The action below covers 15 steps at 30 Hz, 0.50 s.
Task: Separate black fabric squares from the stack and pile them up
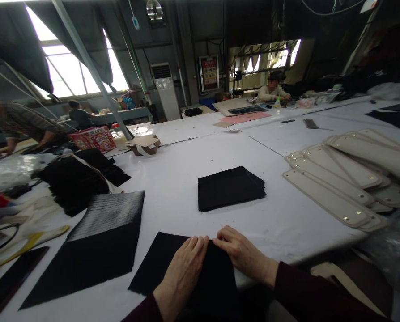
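A black fabric piece (159, 259) lies at the table's near edge and hangs partly toward me. My left hand (185, 264) rests over it, its fingers together and pressed on the top edge. Just to the right, my right hand (240, 250) is closed, thumb and fingers pinching the same edge near the corner. Beyond my hands sits a stack of black fabric pieces (230, 188). On the left lies a larger black sheet (102, 250) with a shiny grey band across its far end.
Beige panels with metal studs (330, 179) are piled at the right. A dark fabric bundle (82, 176), a cardboard piece (144, 144) and a red patterned box (94, 138) stand at the left. A phone-like object (310, 123) lies farther back. Other people work at the far tables.
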### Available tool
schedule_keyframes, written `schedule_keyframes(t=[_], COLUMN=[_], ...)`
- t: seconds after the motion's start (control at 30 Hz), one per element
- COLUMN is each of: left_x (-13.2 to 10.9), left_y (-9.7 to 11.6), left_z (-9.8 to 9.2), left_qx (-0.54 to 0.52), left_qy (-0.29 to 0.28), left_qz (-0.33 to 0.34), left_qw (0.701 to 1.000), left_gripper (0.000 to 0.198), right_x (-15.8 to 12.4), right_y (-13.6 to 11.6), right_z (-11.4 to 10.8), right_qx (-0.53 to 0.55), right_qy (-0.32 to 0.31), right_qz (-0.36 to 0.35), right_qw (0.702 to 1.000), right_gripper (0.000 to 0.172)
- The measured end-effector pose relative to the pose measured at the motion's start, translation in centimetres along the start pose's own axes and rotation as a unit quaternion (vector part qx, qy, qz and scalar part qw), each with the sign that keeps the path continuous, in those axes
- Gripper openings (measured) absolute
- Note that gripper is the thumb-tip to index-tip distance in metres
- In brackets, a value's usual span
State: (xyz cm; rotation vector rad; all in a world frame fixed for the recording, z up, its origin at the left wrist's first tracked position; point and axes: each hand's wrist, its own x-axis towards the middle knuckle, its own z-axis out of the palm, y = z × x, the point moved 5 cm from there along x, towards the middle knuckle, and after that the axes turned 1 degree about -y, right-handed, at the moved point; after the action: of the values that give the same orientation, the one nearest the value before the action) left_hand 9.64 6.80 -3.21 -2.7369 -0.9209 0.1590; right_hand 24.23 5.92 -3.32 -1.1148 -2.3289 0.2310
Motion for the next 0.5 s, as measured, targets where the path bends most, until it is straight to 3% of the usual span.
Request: schedule_keyframes(t=[0.17,0.37,0.5], left_x=[0.2,0.2,0.4], left_y=[0.4,0.6,0.9], left_z=[-0.5,0.3,0.1], left_qx=[-0.002,-0.003,-0.001], left_qy=[-0.022,0.016,0.006], left_qz=[-0.004,0.020,0.020], left_qw=[1.000,1.000,1.000], left_gripper=[0.059,0.055,0.058], right_x=[-0.3,-0.8,-1.1], right_y=[0.2,0.4,0.4], right_z=[-0.2,-0.4,-0.5], right_qx=[-0.006,-0.009,-0.015], right_qy=[0.000,0.000,-0.006], right_qz=[-0.004,-0.009,-0.014], right_qw=[1.000,1.000,1.000], right_gripper=[0.026,0.029,0.028])
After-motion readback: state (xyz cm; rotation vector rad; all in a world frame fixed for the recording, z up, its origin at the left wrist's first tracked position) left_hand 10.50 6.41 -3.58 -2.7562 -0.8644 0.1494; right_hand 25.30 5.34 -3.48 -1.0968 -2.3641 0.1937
